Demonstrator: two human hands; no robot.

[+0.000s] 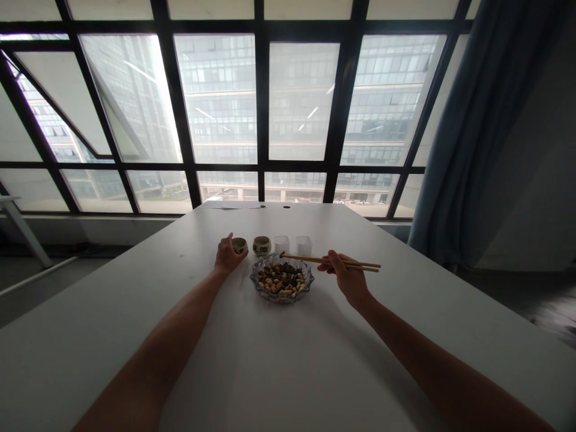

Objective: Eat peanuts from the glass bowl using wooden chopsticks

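My left hand point(229, 255) is wrapped round the leftmost small patterned cup point(240, 245), which stands on the white table. My right hand point(344, 273) holds a pair of wooden chopsticks point(362, 265) pointing left. A small dark piece point(282, 255) is at their tips, over the far rim of a scalloped glass bowl point(257, 287). Mixed nuts and dark pieces point(283, 279) fill the bowl. Behind it stand a second patterned cup point(261, 246) and two whitish translucent cups point(282, 244), point(303, 245) in a row.
The white table point(279, 372) stretches away to a large window with black frames point(262, 108). Papers point(231, 204) lie at its far edge. A blue curtain point(468, 138) hangs at the right, and a pale metal frame point(27, 234) stands at the left.
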